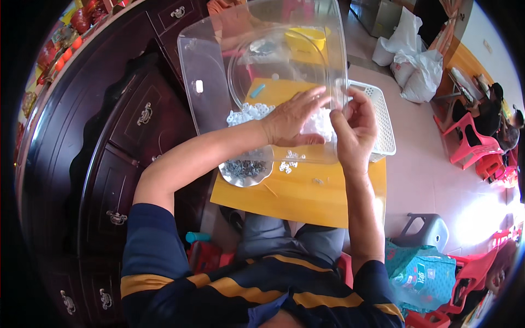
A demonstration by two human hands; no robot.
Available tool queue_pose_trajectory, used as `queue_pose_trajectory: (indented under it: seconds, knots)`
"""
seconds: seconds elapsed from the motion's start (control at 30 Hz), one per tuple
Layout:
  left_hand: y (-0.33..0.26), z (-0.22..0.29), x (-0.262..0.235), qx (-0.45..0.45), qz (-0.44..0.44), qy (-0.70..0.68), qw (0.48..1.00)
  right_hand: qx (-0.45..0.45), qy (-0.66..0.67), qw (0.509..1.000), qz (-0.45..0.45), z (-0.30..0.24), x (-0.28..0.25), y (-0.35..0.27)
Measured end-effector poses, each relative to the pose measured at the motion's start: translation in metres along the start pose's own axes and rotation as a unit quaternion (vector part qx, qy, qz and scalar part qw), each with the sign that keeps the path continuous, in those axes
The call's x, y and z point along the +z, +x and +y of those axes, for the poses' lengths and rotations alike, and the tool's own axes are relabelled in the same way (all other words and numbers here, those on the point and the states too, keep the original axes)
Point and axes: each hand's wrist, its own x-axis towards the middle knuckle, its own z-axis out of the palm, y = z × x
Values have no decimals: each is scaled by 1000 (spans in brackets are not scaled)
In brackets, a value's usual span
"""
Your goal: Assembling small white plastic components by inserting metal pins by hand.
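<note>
A large clear plastic tub (pixel 203 60) stands tilted over the yellow table (pixel 306 194). My right hand (pixel 356 128) has its thumb and fingers closed on the tub's right edge. My left hand (pixel 295 117) reaches across with its fingers spread, beside a cluster of small white pieces (pixel 320 124); whether it touches them or the tub wall, I cannot tell. More small pale pieces (pixel 249 113) lie heaped to the left of that hand. Nearer me, a wavy-rimmed dish (pixel 256 183) holds many small dark metal parts. Several loose white pieces (pixel 290 162) lie on the table beside it.
A white perforated basket (pixel 387 120) stands at the table's right. Behind the tub is a yellow container (pixel 311 39). Dark wooden drawers (pixel 123 126) close in on the left. White sacks (pixel 413 65), a pink chair (pixel 470 136) and a teal bag (pixel 421 273) are on the right.
</note>
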Motion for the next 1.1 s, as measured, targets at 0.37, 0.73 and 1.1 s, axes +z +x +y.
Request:
queue_pose_trajectory:
  seconds: [0.37,0.73,1.1]
  knots:
    - [7,-17,17,-110,-96,-59,988,17,-11,1000,14,26,-2,20]
    - [15,-31,27,-107,-152,-71,980,80,6,996,41,49,-3,29]
    - [37,-50,27,-194,-170,71,963,93,-38,993,55,84,-21,49]
